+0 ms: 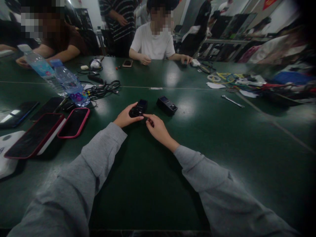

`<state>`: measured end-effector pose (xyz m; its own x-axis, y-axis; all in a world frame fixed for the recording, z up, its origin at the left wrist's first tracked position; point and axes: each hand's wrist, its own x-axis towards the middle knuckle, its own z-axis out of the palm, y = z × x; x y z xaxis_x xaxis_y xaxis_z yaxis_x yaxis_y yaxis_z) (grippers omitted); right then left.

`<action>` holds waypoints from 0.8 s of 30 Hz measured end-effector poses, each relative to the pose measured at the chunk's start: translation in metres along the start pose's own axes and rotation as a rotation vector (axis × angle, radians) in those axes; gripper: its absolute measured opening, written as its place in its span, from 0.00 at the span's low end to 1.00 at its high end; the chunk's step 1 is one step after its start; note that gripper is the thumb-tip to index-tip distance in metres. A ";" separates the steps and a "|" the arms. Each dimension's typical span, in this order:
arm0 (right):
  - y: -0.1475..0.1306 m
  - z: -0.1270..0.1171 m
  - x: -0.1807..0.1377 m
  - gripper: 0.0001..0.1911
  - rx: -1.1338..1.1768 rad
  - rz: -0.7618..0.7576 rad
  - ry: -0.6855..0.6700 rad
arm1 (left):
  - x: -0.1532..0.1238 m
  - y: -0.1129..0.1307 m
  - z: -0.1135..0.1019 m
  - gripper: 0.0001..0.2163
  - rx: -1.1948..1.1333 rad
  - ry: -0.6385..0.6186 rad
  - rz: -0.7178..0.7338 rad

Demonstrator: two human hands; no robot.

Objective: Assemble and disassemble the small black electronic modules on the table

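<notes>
A small black device (139, 108) lies on the dark green table (153, 184) in front of me. My left hand (125, 117) grips its near left end, fingers curled round it. My right hand (156, 127) is pinched at the device's near right corner, index fingertip touching it; what the pinch holds, if anything, is too small to see. A second black box-shaped device (167, 105) sits just to the right, untouched. Both my arms wear grey sleeves.
Two phones in red cases (74, 122) (33, 135) lie at left, with two water bottles (70, 85) and tangled black cables (103, 89) behind them. A metal tool (232, 101) and colourful clutter (247, 82) lie at right. Other people sit across the table.
</notes>
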<state>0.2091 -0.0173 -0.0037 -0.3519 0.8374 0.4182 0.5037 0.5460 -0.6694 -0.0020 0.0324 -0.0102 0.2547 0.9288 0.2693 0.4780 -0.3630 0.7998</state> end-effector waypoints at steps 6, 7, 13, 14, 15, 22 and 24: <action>-0.004 -0.010 0.001 0.17 -0.071 -0.072 0.072 | 0.000 -0.004 -0.001 0.41 -0.011 -0.010 0.000; -0.002 -0.014 0.001 0.17 -0.129 -0.101 0.108 | 0.000 -0.006 -0.001 0.40 -0.012 -0.011 -0.001; 0.039 -0.046 0.009 0.17 -0.451 -0.030 0.307 | 0.001 -0.013 -0.001 0.33 -0.044 0.029 0.027; 0.049 -0.049 0.010 0.19 -0.473 0.026 0.328 | 0.002 -0.015 -0.001 0.33 -0.043 0.041 0.038; 0.059 -0.051 0.011 0.22 -0.483 0.085 0.344 | 0.002 -0.016 -0.001 0.32 -0.038 0.054 0.048; 0.094 -0.054 0.015 0.29 -0.269 0.215 0.336 | 0.002 -0.016 -0.003 0.32 0.004 0.077 0.049; 0.096 -0.053 0.015 0.29 -0.248 0.189 0.337 | 0.002 -0.014 -0.003 0.32 -0.005 0.067 0.040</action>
<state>0.2942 0.0491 -0.0290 0.0201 0.8619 0.5067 0.7226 0.3377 -0.6032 -0.0108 0.0390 -0.0189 0.2164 0.9164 0.3367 0.4646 -0.3999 0.7900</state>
